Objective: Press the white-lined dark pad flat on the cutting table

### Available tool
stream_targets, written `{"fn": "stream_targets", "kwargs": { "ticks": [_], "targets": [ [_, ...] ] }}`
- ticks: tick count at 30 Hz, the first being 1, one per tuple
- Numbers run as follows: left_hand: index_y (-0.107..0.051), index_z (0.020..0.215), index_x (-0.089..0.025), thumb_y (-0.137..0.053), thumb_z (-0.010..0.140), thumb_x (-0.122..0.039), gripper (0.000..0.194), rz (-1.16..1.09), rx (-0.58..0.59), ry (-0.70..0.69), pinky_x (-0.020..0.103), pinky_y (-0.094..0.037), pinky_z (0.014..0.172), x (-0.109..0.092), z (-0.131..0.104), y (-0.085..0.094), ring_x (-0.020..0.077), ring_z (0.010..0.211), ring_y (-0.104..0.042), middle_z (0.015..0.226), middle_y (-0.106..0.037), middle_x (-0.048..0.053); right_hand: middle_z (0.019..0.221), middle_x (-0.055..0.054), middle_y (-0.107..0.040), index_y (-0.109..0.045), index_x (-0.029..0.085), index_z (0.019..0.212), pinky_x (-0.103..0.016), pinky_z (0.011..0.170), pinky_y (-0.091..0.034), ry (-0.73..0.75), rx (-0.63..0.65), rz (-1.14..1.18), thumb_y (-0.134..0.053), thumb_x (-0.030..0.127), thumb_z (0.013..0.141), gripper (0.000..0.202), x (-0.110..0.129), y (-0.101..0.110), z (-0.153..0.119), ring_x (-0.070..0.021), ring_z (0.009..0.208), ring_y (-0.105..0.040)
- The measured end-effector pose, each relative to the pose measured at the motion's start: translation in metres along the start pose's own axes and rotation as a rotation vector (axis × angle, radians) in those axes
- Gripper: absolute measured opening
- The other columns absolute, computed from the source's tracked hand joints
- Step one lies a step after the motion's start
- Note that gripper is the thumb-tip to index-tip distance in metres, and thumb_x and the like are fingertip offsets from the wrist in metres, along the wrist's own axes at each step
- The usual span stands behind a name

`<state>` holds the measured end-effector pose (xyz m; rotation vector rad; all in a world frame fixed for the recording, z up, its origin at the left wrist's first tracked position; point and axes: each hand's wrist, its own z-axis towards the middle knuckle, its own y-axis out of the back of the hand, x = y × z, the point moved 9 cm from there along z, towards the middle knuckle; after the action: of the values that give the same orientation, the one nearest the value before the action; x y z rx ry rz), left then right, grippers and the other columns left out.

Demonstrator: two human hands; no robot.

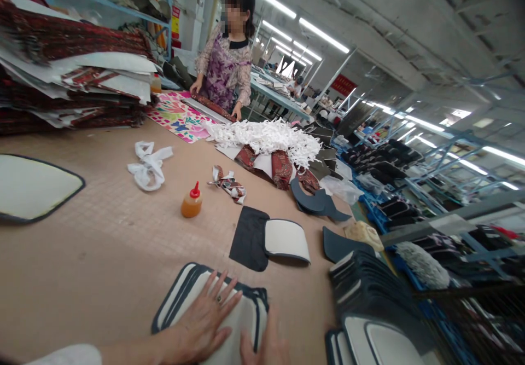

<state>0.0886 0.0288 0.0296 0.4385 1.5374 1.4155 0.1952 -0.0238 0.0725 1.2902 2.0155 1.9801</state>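
A small pile of cream panels with dark edging point(180, 294) lies on the table right in front of me. My left hand point(207, 313) rests flat on top of it, fingers spread, with a ring on one finger. At the pile's right edge is my right hand point(266, 340), somewhat blurred, its thumb apart from the stretched fingers; part of it falls outside the picture. Beyond the pile, a curved cream panel point(287, 239) lies partly over a black piece of fabric point(250, 237).
Stacked dark-edged panels point(369, 288) stand at right. An orange squeeze bottle point(191, 203), white strips point(151, 165) and patterned scraps point(229, 183) lie ahead. A large cream panel point(36, 187) is at left, below piled sheets point(74, 69). Across the table, a person point(225, 58) handles a patterned piece.
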Motion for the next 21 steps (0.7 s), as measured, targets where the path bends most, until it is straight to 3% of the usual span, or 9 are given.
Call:
{"fn": "stream_targets", "kwargs": {
  "ticks": [3,5,7,9,11,13,15,17,21],
  "targets": [
    [-0.019,0.137,-0.026,-0.05,0.076,-0.016,0.069,0.028,-0.027,-0.023,0.063,-0.015,0.1,0.002,0.001,-0.007,0.036,0.13,-0.007,0.143,-0.021,0.009,0.099,-0.02,-0.061,-0.037,0.005,0.125,-0.037,0.071,-0.043,0.128,0.041,-0.081,-0.046,0.018,0.069,0.058,0.048,-0.02,-0.007,-0.0304,0.083,-0.06],
    [-0.021,0.136,-0.026,-0.05,0.077,-0.017,0.067,0.038,-0.031,-0.024,0.062,-0.014,0.1,0.002,0.001,-0.008,0.0357,0.13,-0.007,0.143,-0.022,0.009,0.096,-0.018,-0.062,-0.038,0.008,0.124,-0.036,0.072,-0.043,0.131,0.041,-0.051,-0.047,0.019,0.07,0.057,0.047,-0.014,-0.002,-0.029,0.082,-0.061],
    [-0.02,0.137,-0.027,-0.052,0.077,-0.022,0.068,0.035,-0.028,-0.002,0.062,-0.014,0.1,0.004,0.001,-0.003,0.0358,0.13,-0.008,0.143,-0.02,0.009,0.096,-0.016,-0.062,-0.042,0.009,0.121,-0.037,0.076,-0.042,0.07,0.017,0.096,-0.053,0.029,0.068,0.058,0.015,0.006,0.007,-0.0289,0.086,-0.059],
    [-0.018,0.137,-0.029,-0.052,0.077,-0.025,0.069,0.03,-0.026,0.017,0.061,-0.014,0.1,0.004,-0.001,0.005,0.0349,0.13,-0.009,0.144,-0.017,0.008,0.1,-0.015,-0.062,-0.051,0.011,0.11,-0.036,0.083,-0.041,-0.068,-0.029,0.332,-0.061,0.044,0.061,0.06,-0.04,0.026,0.015,-0.0296,0.094,-0.056],
    [-0.016,0.137,-0.031,-0.052,0.078,-0.026,0.069,0.027,-0.02,0.014,0.059,-0.014,0.102,0.003,-0.003,0.015,0.0331,0.13,-0.009,0.145,-0.015,0.006,0.099,-0.013,-0.063,-0.058,0.012,0.097,-0.037,0.087,-0.04,-0.153,-0.024,0.593,-0.062,0.057,0.054,0.062,-0.088,0.029,0.018,-0.0307,0.099,-0.054],
    [-0.016,0.137,-0.031,-0.053,0.077,-0.026,0.071,0.026,-0.007,0.016,0.057,-0.013,0.103,0.003,-0.005,0.024,0.0316,0.131,-0.01,0.145,-0.014,0.006,0.092,-0.013,-0.064,-0.062,0.011,0.084,-0.039,0.09,-0.037,-0.279,-0.019,0.757,-0.064,0.065,0.046,0.066,-0.124,0.015,0.015,-0.0325,0.099,-0.053],
    [-0.016,0.137,-0.03,-0.053,0.076,-0.028,0.071,0.023,0.019,0.034,0.055,-0.015,0.103,0.005,-0.005,0.031,0.0308,0.13,-0.012,0.145,-0.015,0.007,0.088,-0.013,-0.065,-0.062,0.01,0.082,-0.04,0.09,-0.037,-0.364,0.0,0.889,-0.066,0.067,0.042,0.07,-0.137,-0.006,0.013,-0.0333,0.099,-0.052],
    [-0.02,0.137,-0.028,-0.053,0.077,-0.032,0.068,0.027,0.054,0.062,0.055,-0.016,0.103,0.009,-0.004,0.037,0.0311,0.13,-0.015,0.144,-0.019,0.008,0.092,-0.013,-0.065,-0.06,0.009,0.09,-0.039,0.09,-0.037,-0.382,0.012,0.987,-0.067,0.067,0.042,0.075,-0.134,-0.022,0.013,-0.0324,0.101,-0.052],
    [-0.028,0.134,-0.025,-0.052,0.077,-0.035,0.063,0.063,0.088,0.112,0.056,-0.015,0.103,0.012,-0.002,0.046,0.0317,0.128,-0.021,0.141,-0.026,0.01,0.108,-0.011,-0.06,-0.057,0.011,0.099,-0.036,0.096,-0.033,-0.269,0.096,0.955,-0.068,0.064,0.047,0.076,-0.117,-0.031,0.023,-0.0285,0.111,-0.046]
  ]
}}
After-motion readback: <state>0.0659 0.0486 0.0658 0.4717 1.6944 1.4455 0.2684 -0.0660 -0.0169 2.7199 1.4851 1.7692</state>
